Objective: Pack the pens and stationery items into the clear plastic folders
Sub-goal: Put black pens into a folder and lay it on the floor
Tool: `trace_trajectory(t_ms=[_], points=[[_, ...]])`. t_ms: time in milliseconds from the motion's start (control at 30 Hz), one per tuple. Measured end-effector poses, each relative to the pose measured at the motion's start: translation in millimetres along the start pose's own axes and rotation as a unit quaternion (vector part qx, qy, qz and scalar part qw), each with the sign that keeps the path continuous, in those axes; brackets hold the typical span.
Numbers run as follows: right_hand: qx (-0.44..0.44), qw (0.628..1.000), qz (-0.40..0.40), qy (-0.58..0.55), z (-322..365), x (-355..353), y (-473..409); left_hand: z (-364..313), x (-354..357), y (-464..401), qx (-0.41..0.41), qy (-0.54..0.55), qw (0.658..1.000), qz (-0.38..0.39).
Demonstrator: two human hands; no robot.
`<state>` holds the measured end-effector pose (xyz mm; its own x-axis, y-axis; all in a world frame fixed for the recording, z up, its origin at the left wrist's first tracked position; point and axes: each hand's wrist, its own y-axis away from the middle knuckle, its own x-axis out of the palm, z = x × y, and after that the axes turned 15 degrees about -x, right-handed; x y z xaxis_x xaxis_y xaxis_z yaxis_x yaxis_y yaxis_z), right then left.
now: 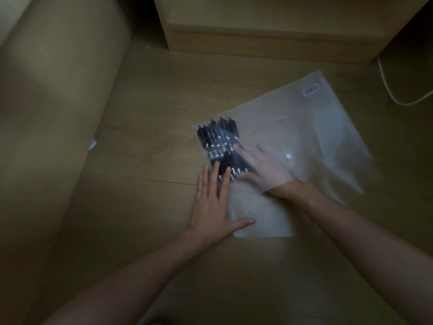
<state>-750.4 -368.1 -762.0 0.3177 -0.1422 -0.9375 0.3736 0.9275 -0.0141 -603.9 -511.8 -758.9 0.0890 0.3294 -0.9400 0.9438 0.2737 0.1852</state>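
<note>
Pens (pixel 222 146), black, bunched in a tight cluster at the near-left corner of the clear plastic folder (pixel 311 127), tips toward the camera, clicker ends away. Folder flat on the wooden floor (pixel 145 109), angled, white snap dot (pixel 288 156) near its middle, small label (pixel 311 91) at the far corner. Second clear sheet or flap (pixel 262 219) spread nearer the body, partly under the first; hard to say whether a separate folder or part of the same one.

Right hand (pixel 264 170) slid inside the folder, seen through the plastic, fingers straight and spread, grasping nothing, just flat against the pens. Left hand (pixel 215 202) outside, palm down, fingers straight, tips pressing on the near end of the pens through the plastic, thumb out across the lower sheet; released, nothing gripped.

Step in hand, by the look of it: settling the bundle into the corner. Best done with the outside hand pinning the plastic flat while the inside hand nudges the pens snug to the fold, all lying parallel, no pen crossing another. Then an easy withdrawal of the inside hand, low and flat, so as not to drag the bundle back toward the opening.

Rest of the folder: no other contents visible. Off to the far right, a white cable (pixel 389 90) on the floor; a wooden cabinet (pixel 269 24) beyond.
</note>
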Motion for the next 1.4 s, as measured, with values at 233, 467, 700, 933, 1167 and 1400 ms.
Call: trace_trajectory(t_ms=[233,467,700,933,1167,1400], points=[[0.034,0.999,-0.014,-0.023,7.4,-0.6,2.1,0.8,-2.6,0.7,-0.004,-0.011,1.000,0.022],[0.089,0.994,0.013,-0.065,22.8,-9.0,79.7,1.7,-27.1,-7.9,0.008,-0.035,0.999,0.011],[0.091,0.993,0.040,-0.061,33.4,-19.6,173.0,-44.4,-46.1,-52.4,0.160,-0.097,0.982,0.032],[0.073,0.997,-0.013,0.034,30.6,-24.6,198.2,-51.5,-28.3,-59.9,0.184,-0.228,0.952,0.090],[0.028,0.985,-0.163,0.041,37.7,-28.8,176.6,-54.8,-37.6,-59.1,0.167,-0.201,0.958,0.119],[0.018,0.996,-0.088,0.021,18.5,-54.4,136.3,-49.3,-39.1,-67.7,0.169,-0.191,0.959,0.120]])
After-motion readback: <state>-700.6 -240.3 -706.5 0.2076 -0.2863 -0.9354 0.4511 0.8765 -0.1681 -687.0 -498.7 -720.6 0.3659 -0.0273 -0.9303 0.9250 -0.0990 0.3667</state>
